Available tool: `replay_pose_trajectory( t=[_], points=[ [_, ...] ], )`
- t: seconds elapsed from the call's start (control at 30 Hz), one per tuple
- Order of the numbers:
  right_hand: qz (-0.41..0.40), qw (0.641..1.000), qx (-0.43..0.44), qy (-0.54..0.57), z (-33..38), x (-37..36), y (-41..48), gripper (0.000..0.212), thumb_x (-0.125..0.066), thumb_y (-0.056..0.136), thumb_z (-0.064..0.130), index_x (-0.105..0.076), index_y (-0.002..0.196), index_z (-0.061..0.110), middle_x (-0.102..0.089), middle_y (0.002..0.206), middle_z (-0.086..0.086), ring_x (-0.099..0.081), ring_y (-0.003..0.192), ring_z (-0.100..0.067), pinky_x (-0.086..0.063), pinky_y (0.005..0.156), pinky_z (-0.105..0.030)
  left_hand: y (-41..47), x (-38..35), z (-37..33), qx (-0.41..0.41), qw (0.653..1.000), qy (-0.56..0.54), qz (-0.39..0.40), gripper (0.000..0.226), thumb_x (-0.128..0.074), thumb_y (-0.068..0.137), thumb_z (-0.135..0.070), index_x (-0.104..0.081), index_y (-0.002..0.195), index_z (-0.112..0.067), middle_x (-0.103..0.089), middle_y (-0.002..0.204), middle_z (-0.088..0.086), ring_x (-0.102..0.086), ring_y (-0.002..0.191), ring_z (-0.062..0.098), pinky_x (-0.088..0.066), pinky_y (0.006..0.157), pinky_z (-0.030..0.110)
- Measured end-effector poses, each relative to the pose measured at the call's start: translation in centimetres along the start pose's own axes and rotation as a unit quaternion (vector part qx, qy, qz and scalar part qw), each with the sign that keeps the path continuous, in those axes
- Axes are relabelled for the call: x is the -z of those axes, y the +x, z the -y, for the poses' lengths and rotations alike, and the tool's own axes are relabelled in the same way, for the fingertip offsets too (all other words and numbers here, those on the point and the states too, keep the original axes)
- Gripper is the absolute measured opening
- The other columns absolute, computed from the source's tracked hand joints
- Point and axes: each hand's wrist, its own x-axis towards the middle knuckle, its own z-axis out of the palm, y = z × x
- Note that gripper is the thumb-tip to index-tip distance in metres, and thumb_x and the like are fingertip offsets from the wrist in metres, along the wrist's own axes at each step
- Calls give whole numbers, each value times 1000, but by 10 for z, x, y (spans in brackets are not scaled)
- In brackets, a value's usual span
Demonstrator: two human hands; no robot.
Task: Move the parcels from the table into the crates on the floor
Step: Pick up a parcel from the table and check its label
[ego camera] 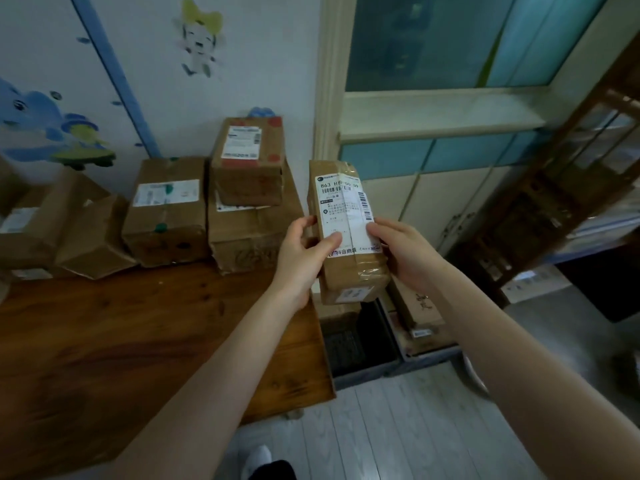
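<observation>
The person is holding a long brown cardboard parcel with a white shipping label (346, 216) in both hands, in the air just past the right end of the dark wooden counter (104, 341). The left hand (304, 251) is gripping the parcel's left edge, with its thumb lying across the label and its fingers curled behind. The right hand (405, 254) is gripping the right edge in the same way. The label is facing up toward the person, probably so that it can be read before the parcel is dropped.

Two dark plastic crates (433, 355) are sitting side by side on the pale plank floor, directly below and just beyond the parcel, so the grip on both sides looks suited to lowering it straight in. A brown cardboard box (415, 303) is already leaning in the right-hand crate.

Several more brown cardboard parcels (166, 209) are waiting along the far edge of the counter against the wall, and a smaller box (247, 161) is stacked on a larger one, so much of the job appears to remain.
</observation>
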Motion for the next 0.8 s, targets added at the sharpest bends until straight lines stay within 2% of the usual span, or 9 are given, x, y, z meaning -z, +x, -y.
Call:
replay_pose_trajectory(
  t=[0.07, 0.13, 0.33, 0.47, 0.57, 0.63, 0.73, 0.8],
  points=[
    [-5, 1000, -8, 22, -7, 19, 1, 19, -46, 98, 13, -64, 104, 15, -73, 96, -5, -70, 87, -17, -56, 73, -29, 3, -18, 7, 9, 1000, 4, 9, 47, -65, 87, -14, -44, 129, -21, -63, 107, 1, -65, 86, 8, -52, 56, 15],
    [-19, 999, -22, 46, -14, 34, 4, 18, -46, 98, 12, -64, 96, 15, -73, 89, -3, -70, 76, -12, -56, 62, -24, 10, -32, 14, 20, 1000, 10, 16, 46, -65, 87, -13, -45, 128, -20, -65, 107, 2, -66, 86, 9, -53, 59, 17],
    [-51, 994, -66, 64, -45, 86, 40, 17, -48, 97, 11, -64, 92, 16, -72, 86, -2, -68, 79, -14, -56, 73, -28, 51, -81, 48, 65, 996, 47, 37, 47, -65, 88, -17, -44, 130, -22, -63, 108, 0, -64, 92, 12, -55, 70, 26],
    [-60, 992, -88, 74, -59, 113, 71, 18, -47, 97, 9, -63, 92, 16, -70, 83, 0, -68, 68, -8, -54, 57, -21, 87, -108, 72, 91, 994, 49, 32, 48, -65, 88, -15, -44, 131, -22, -60, 110, -3, -62, 96, 13, -55, 79, 33],
    [-71, 987, -113, 90, -69, 135, 98, 17, -47, 97, 8, -63, 99, 13, -70, 81, -1, -68, 62, -6, -51, 50, -18, 114, -128, 86, 114, 992, 44, 41, 45, -63, 89, -14, -45, 130, -22, -60, 105, -7, -60, 89, 5, -53, 71, 26],
    [-71, 985, -125, 92, -78, 148, 112, 17, -47, 98, 9, -63, 102, 11, -71, 84, -2, -68, 64, -7, -52, 52, -20, 129, -141, 95, 121, 990, 49, 48, 45, -61, 91, -14, -44, 131, -23, -59, 101, -12, -59, 88, 3, -51, 69, 23],
    [-80, 979, -153, 105, -96, 167, 128, 18, -47, 97, 10, -64, 99, 16, -70, 89, -2, -67, 73, -10, -54, 62, -26, 148, -158, 115, 138, 986, 75, 51, 51, -59, 92, -16, -41, 139, -24, -59, 118, -3, -61, 98, 10, -52, 72, 25],
    [-86, 972, -177, 130, -110, 185, 138, 18, -48, 97, 9, -64, 104, 13, -70, 90, -4, -67, 73, -11, -52, 60, -24, 157, -173, 127, 165, 980, 93, 60, 56, -58, 93, -20, -36, 144, -26, -56, 129, 2, -61, 102, 15, -52, 71, 26]
  ],
)
